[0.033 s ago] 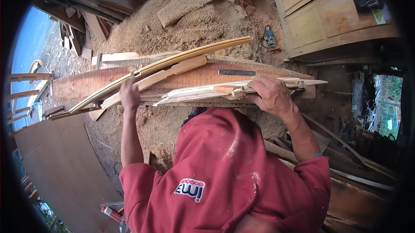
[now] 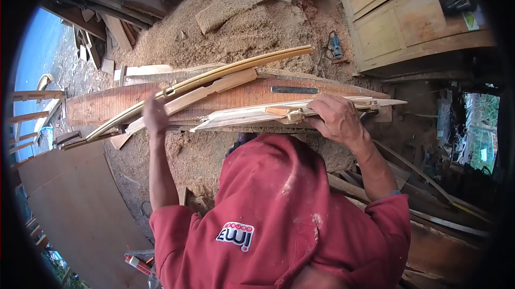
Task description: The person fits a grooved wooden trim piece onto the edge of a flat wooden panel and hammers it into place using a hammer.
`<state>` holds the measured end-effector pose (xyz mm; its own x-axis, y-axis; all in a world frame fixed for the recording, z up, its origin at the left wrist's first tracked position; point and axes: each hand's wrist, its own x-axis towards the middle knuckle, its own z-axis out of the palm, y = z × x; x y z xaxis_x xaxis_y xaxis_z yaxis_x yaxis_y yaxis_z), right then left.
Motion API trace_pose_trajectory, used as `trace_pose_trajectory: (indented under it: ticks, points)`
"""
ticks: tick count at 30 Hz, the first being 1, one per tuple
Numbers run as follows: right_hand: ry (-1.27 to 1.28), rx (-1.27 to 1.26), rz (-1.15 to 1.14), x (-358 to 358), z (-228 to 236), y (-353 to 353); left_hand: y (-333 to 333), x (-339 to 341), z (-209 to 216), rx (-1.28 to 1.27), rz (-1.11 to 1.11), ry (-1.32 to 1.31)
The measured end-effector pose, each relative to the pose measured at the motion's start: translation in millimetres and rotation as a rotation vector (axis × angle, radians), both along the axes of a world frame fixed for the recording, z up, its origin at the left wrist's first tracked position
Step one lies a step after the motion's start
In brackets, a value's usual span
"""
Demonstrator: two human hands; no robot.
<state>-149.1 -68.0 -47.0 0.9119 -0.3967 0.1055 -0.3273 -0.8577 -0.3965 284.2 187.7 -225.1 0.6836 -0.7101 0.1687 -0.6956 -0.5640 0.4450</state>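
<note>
A workbench [image 2: 134,95] of reddish boards crosses in front of me. My left hand [image 2: 155,116], smeared by motion, is at a long moulded wooden strip [image 2: 236,67] lying aslant; its fingers cannot be made out. Beside that strip rests a wooden slat [image 2: 214,89] with notched edges. My right hand [image 2: 338,120] is closed, thumb below and fingers above, on the near edge of pale wooden strips [image 2: 230,116] laid together. A short wooden block [image 2: 279,110] sits on these strips, just left of the right fingers. Toward the bench's far side lies a dark flat bar [image 2: 294,90].
Wood shavings [image 2: 236,31] are heaped beyond the bench, with a loose board [image 2: 238,5] on top. A blue power tool [image 2: 335,46] stands near a wooden cabinet [image 2: 397,26] at far right. A large plywood sheet [image 2: 75,198] lies at left; timber offcuts lie at lower right.
My left hand has shifted slightly left along the moulded strip and is more blurred. The right hand and the wooden pieces look the same.
</note>
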Motion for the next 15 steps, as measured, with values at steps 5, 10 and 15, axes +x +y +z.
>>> trace_pose_trajectory:
  ticks: [5, 10, 15]
  points:
    - [0.044, 0.016, -0.014, 1.0, 0.7, 6.0, -71.3, -119.7, 206.5, -0.077, -0.505, -0.064]
    - [0.042, -0.016, 0.004, 10.6, -9.5, 5.6, -98.0, -196.6, 164.3, 0.194, -0.833, -0.281]
    - [-0.086, -0.114, 0.069, 5.4, -6.3, -1.9, -90.8, -162.9, 193.0, 0.141, -0.844, -0.025]
